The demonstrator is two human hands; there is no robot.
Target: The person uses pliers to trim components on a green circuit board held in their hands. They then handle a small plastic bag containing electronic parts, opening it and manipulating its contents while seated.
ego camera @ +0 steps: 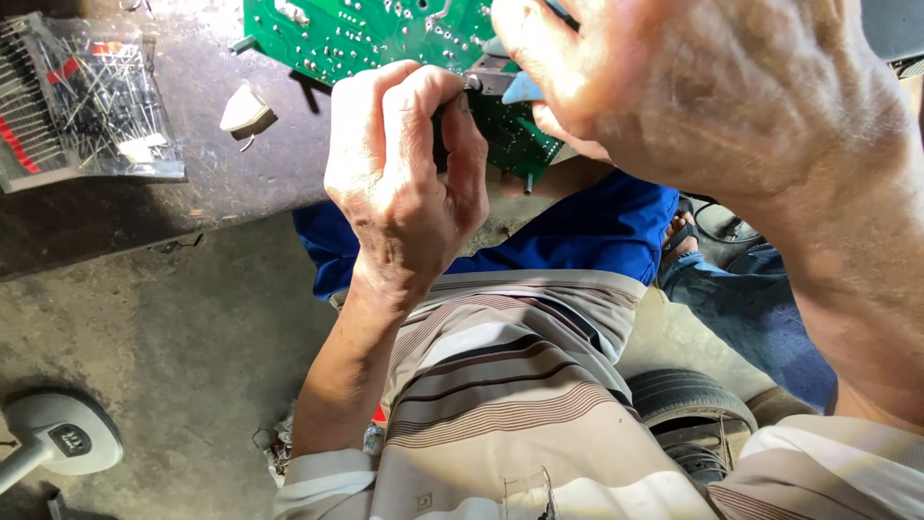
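A green circuit board (366, 34) with many solder points lies at the top, its lower edge over my lap. My left hand (404, 173) is closed in a fist against the board's lower edge, fingers curled around a small dark part I cannot make out. My right hand (712, 87) is raised close to the camera and grips a tool with pale blue handles (520, 89), whose metal tip meets the board beside my left thumb.
A clear plastic bag of wire-legged components (82, 96) lies at the upper left on the dark worktop (241, 183). A small white scrap (245, 111) sits near it. A grey stand base (58, 438) rests on the concrete floor at lower left. Another person's jeans leg (760, 308) is at right.
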